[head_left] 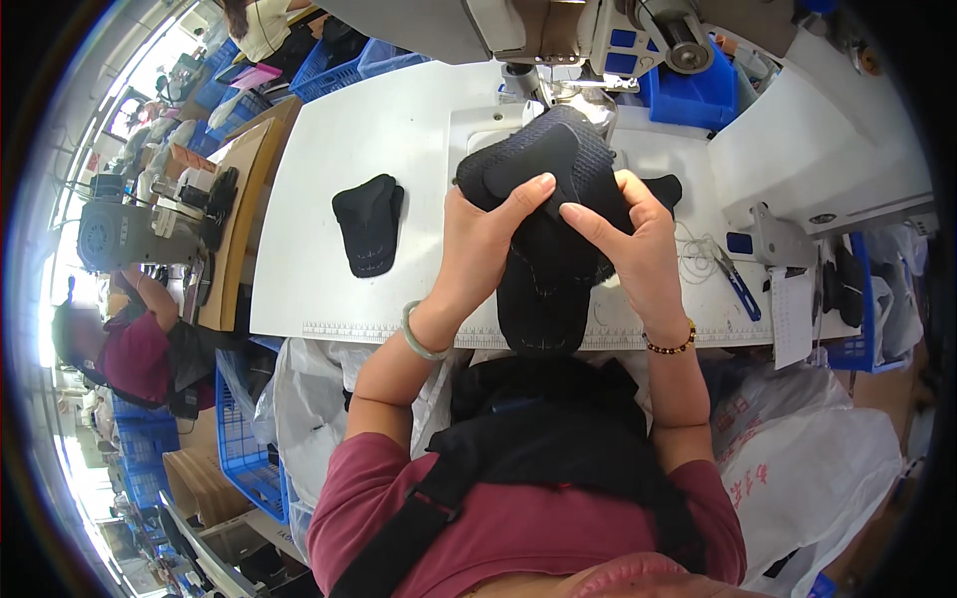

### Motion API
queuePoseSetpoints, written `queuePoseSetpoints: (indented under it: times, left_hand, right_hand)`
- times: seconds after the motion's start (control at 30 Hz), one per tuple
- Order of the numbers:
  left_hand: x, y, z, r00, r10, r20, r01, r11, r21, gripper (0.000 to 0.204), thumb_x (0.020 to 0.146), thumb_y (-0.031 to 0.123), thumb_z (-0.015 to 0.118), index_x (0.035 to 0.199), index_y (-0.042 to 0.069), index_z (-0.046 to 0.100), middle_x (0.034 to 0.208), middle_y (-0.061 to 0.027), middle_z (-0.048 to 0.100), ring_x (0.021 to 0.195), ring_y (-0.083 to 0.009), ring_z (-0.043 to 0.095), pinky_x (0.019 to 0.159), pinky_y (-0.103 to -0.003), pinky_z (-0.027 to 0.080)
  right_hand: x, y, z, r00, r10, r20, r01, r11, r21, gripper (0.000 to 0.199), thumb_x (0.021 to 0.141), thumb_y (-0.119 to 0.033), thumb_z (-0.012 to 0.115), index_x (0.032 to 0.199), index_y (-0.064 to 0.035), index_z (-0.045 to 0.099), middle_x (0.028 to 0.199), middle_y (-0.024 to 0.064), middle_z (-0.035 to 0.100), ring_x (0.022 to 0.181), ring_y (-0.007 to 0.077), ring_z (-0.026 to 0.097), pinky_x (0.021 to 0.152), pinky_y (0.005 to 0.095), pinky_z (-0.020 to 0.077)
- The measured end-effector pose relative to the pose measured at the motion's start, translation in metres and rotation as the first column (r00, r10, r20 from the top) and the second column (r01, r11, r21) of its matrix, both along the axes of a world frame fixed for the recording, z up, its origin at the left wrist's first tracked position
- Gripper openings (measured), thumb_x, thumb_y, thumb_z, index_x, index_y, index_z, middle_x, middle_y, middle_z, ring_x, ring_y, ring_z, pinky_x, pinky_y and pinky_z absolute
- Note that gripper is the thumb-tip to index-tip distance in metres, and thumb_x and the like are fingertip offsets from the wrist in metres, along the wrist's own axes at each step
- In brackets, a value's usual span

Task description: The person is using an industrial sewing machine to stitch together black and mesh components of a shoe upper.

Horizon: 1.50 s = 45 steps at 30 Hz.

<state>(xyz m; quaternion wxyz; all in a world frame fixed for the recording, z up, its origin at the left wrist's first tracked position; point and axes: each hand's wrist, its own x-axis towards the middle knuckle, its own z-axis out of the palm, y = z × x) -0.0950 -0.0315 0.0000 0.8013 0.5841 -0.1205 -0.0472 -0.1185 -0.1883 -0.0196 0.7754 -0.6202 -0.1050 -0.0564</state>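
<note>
Both my hands hold a black mesh fabric piece (586, 159) in front of the sewing machine needle area (573, 90). It has a smooth black patch on top and looks like a shoe upper. My left hand (488, 234) grips its left side, thumb pressed on the patch. On the right side, my right hand (638, 244) pinches it, thumb close to the left thumb; the fingers underneath are hidden. A black tongue-shaped piece (541, 314) with pale stitch marks hangs below toward the table's front edge. Similar black pieces (369, 227) lie stacked at the left.
Blue-handled thread snips (740, 282) and loose thread lie at right, near another black piece (663, 189). A ruler strip (399, 333) runs along the front edge. A blue bin (695, 95) stands by the machine; plastic bags (797, 458) hang below. Other people sit at left.
</note>
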Motion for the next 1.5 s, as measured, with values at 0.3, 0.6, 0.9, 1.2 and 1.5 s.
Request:
queuePoseSetpoints:
  times: [0.3, 0.6, 0.9, 1.2, 1.5]
  left_hand:
    - [0.009, 0.003, -0.002, 0.997, 0.039, -0.065, -0.053, 0.972, -0.229, 0.016, 0.084, 0.004, 0.064, 0.097, -0.003, 0.061, 0.088, -0.0070, 0.064, 0.074, -0.0115, 0.062, 0.068, -0.024, 0.052]
    - [0.009, 0.013, -0.006, 0.994, 0.038, -0.106, -0.065, 0.961, -0.269, 0.015, 0.084, 0.004, 0.064, 0.098, -0.002, 0.060, 0.089, -0.0058, 0.064, 0.079, -0.0117, 0.063, 0.070, -0.024, 0.053]
    - [0.032, 0.016, 0.019, 0.962, -0.024, -0.271, -0.040, 0.973, -0.226, 0.015, 0.085, 0.009, 0.062, 0.097, -0.002, 0.062, 0.092, -0.0070, 0.065, 0.082, -0.0135, 0.064, 0.070, -0.025, 0.053]
    - [0.062, 0.013, 0.024, 0.984, -0.038, -0.173, 0.027, 0.998, -0.064, 0.018, 0.087, 0.008, 0.060, 0.100, -0.004, 0.062, 0.091, -0.0080, 0.065, 0.080, -0.0127, 0.064, 0.067, -0.024, 0.054]
    - [0.066, 0.012, 0.033, 0.987, -0.074, -0.144, 0.068, 0.997, -0.049, 0.018, 0.087, 0.007, 0.060, 0.101, -0.005, 0.061, 0.094, -0.0097, 0.064, 0.082, -0.0128, 0.063, 0.071, -0.025, 0.053]
  right_hand:
    - [0.032, -0.036, -0.030, 0.494, -0.053, 0.868, 0.799, 0.421, -0.429, 0.048, 0.074, -0.003, 0.068, 0.115, -0.0247, 0.062, 0.115, 0.0015, 0.050, 0.103, 0.0211, 0.050, 0.085, 0.0328, 0.0416]
    - [0.049, -0.019, -0.004, 0.101, 0.276, 0.956, 0.875, 0.432, -0.217, 0.036, 0.070, -0.013, 0.065, 0.103, -0.0277, 0.065, 0.096, -0.0084, 0.049, 0.083, 0.0077, 0.046, 0.075, 0.0269, 0.0373]
    - [0.055, -0.009, 0.008, 0.402, 0.175, 0.899, 0.747, 0.506, -0.432, 0.038, 0.067, -0.012, 0.064, 0.104, -0.0151, 0.068, 0.095, -0.0015, 0.054, 0.077, 0.0137, 0.055, 0.067, 0.0281, 0.0441]
    - [0.060, -0.025, 0.012, 0.365, 0.170, 0.915, 0.742, 0.541, -0.397, 0.036, 0.062, 0.000, 0.064, 0.097, -0.0077, 0.066, 0.103, 0.0033, 0.058, 0.081, 0.0182, 0.060, 0.066, 0.0298, 0.0515]
    - [0.056, -0.022, 0.015, 0.471, 0.127, 0.873, 0.723, 0.511, -0.464, 0.049, 0.053, -0.001, 0.066, 0.102, -0.0070, 0.060, 0.103, 0.0039, 0.057, 0.085, 0.0245, 0.058, 0.073, 0.0366, 0.0498]
